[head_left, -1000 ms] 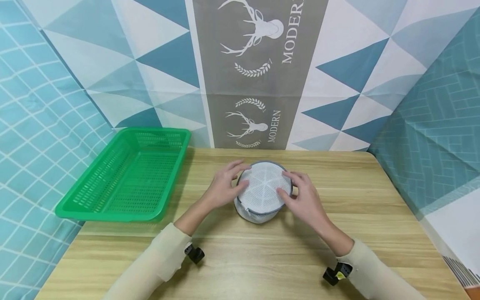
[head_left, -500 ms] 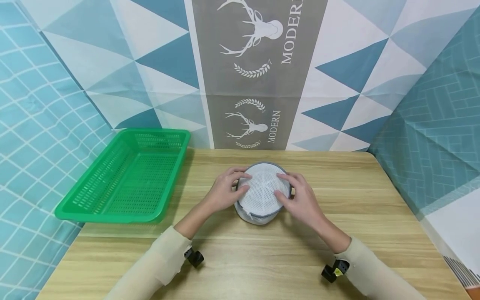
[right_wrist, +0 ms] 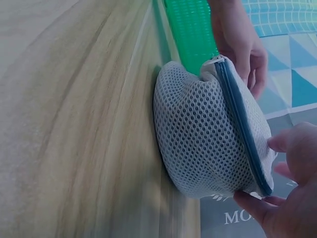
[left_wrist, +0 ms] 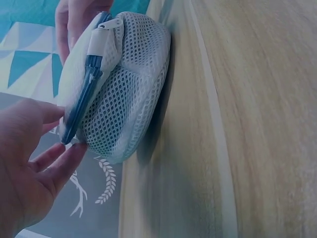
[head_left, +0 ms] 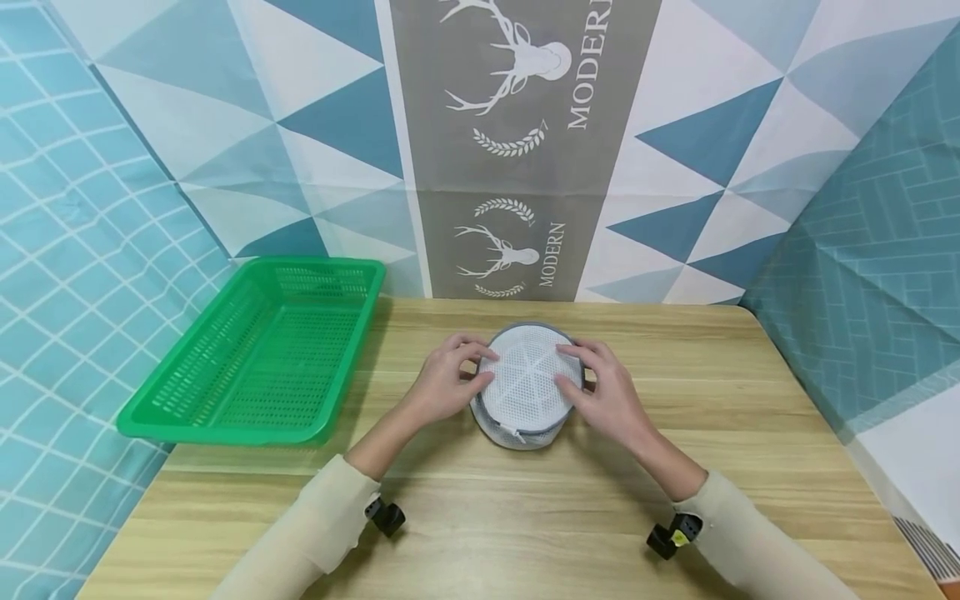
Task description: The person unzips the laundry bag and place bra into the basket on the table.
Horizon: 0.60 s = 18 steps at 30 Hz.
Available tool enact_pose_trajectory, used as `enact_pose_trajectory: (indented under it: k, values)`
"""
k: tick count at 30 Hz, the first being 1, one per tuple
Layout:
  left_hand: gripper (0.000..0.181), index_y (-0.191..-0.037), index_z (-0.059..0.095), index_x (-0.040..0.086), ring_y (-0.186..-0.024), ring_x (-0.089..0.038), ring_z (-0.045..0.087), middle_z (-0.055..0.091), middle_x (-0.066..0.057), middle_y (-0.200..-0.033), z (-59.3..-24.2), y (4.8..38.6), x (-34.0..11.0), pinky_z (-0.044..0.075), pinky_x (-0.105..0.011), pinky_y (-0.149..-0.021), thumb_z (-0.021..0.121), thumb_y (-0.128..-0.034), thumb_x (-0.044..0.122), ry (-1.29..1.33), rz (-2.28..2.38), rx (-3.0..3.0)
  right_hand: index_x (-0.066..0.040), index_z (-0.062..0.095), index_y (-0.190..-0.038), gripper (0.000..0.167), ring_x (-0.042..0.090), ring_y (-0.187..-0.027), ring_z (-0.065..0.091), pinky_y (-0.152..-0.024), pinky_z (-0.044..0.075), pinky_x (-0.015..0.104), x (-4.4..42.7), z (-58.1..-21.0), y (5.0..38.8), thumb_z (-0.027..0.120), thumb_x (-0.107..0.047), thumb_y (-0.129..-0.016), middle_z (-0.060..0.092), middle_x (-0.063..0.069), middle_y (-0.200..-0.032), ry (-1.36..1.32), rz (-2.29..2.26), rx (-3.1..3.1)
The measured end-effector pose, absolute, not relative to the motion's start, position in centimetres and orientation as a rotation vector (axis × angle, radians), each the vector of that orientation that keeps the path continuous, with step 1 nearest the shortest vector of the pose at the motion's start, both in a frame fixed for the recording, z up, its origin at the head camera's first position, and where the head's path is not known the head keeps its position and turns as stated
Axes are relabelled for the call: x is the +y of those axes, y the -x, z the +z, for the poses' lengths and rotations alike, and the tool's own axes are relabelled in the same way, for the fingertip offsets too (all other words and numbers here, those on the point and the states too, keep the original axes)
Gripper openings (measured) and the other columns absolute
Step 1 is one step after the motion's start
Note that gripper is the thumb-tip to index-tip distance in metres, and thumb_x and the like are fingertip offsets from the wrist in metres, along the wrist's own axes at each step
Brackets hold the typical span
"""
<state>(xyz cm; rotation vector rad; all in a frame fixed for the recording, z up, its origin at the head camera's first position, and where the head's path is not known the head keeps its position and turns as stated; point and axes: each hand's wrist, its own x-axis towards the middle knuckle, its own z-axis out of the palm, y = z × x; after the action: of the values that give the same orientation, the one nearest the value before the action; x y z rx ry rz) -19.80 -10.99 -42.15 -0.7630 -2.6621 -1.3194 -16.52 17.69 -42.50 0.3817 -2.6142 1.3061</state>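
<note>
A round white mesh laundry bag [head_left: 528,379] with a grey-blue zipped rim stands on the wooden table, its lid lying over the top. In the head view its zipper pull [head_left: 516,433] is at the front edge. My left hand [head_left: 448,379] pinches the rim on the left, thumb on the lid and fingers at the rim's underside, as the left wrist view shows. On the opposite side my right hand [head_left: 607,392] pinches the rim likewise. The bag's mesh side [right_wrist: 198,134] bulges softly in the right wrist view. Its contents, if any, cannot be made out.
A green plastic basket [head_left: 341,412] with perforated walls stands at the table's left. Patterned cloth [head_left: 675,167] hangs behind the table's back edge. Wooden tabletop [head_left: 517,525] extends in front of the bag and to its right.
The bag has turned slightly, so its zipper pull has moved from the front left toward the front middle. Both hands stay at the rim with only small shifts.
</note>
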Motion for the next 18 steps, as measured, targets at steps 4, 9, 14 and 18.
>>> enact_pose_trajectory:
  k: [4,9,14,18]
  values:
    - [0.038,-0.141,0.074,0.005,-0.146,-0.045,0.066,0.056,-0.024,-0.165,-42.2,19.9,-11.0,0.069,-0.046,-0.105,0.078,-0.1031,0.010,0.791,-1.310,-2.632,-0.002,0.066,-0.152,0.051,0.054,-0.147,0.060,-0.105,0.065,0.057,17.9,-42.6,16.0,0.078,-0.006,-0.103,0.053,0.032,-0.163,-0.355,1.322,-2.603]
    - [0.054,-0.157,0.063,0.006,-0.156,-0.048,0.058,0.050,-0.025,-0.174,-42.2,20.1,-11.0,0.066,-0.052,-0.109,0.076,-0.1058,0.014,0.818,-1.296,-2.639,-0.002,0.064,-0.155,0.055,0.058,-0.149,0.056,-0.106,0.066,0.060,17.7,-42.6,15.2,0.080,-0.012,-0.104,0.049,0.037,-0.165,-0.358,1.258,-2.636]
    - [0.046,-0.153,0.068,0.005,-0.157,-0.046,0.057,0.054,-0.024,-0.171,-42.4,20.2,-10.8,0.067,-0.043,-0.106,0.073,-0.1085,0.015,0.860,-1.260,-2.688,-0.004,0.067,-0.153,0.053,0.061,-0.153,0.052,-0.107,0.065,0.065,17.3,-42.9,15.1,0.082,-0.014,-0.103,0.047,0.039,-0.167,-0.371,1.220,-2.647]
    - [0.042,-0.150,0.071,0.007,-0.158,-0.044,0.057,0.055,-0.022,-0.171,-42.5,20.2,-10.7,0.066,-0.041,-0.107,0.073,-0.1090,0.016,0.854,-1.273,-2.715,-0.004,0.068,-0.152,0.053,0.061,-0.154,0.052,-0.105,0.067,0.063,17.2,-43.1,15.3,0.083,-0.013,-0.102,0.047,0.039,-0.168,-0.363,1.218,-2.647]
